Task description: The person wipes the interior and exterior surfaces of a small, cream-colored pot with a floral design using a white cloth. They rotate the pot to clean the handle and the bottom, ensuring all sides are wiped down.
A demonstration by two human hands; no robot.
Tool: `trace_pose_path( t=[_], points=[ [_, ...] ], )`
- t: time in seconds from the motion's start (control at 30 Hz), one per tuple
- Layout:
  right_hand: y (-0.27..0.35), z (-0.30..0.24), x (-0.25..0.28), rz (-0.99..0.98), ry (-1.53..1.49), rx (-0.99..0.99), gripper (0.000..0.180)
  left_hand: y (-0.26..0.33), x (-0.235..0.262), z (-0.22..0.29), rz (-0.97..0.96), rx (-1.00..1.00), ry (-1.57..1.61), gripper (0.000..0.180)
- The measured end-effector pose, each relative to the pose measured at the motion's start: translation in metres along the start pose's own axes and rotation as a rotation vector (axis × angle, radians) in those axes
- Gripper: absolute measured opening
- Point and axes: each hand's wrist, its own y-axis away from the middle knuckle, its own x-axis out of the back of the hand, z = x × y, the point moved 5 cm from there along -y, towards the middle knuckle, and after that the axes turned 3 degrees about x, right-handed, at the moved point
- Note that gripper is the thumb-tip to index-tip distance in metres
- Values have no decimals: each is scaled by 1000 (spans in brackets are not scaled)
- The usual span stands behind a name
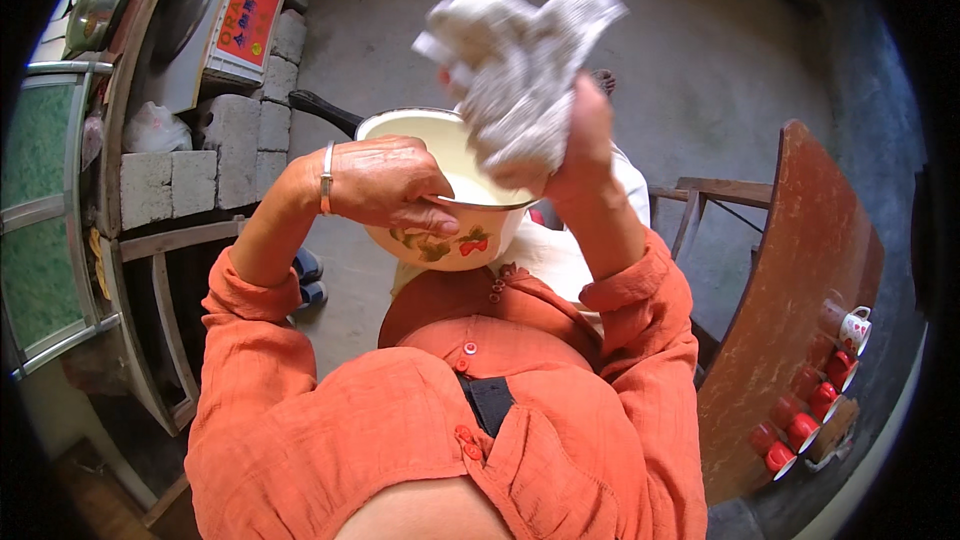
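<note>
A cream enamel pot (440, 245) with a dark rim, a long black handle and painted red fruit on its side is held over my lap. My left hand (385, 180) grips its near rim, thumb outside and fingers reaching in. Above the pot's right side, my right hand (578, 155) clutches a bunched greyish-white cloth (515, 80), which is slightly blurred. Part of the pot's opening is hidden behind my left hand and the cloth.
To the right stands a brown wooden table (790, 270) with several red mugs (803, 430) and a white patterned mug (855, 330) along its far edge. Concrete blocks (195, 180), a plastic bag (155, 128) and a green-panelled cabinet (45, 210) are on the left. Dark shoes (310, 278) rest on the floor.
</note>
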Motion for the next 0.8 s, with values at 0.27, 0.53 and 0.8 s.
trace_pose_path(
  t=[0.27,0.53,0.8],
  points=[
    [23,46,81,-367,1925,-388,53,5,-8,-6,105,-7,-101,37],
    [34,57,64,-360,2205,-397,56,17,-1,0,206,-88,-373,47],
    [48,79,56,-95,1648,-563,55,12,1,8,285,-258,-163,53]
  ],
)
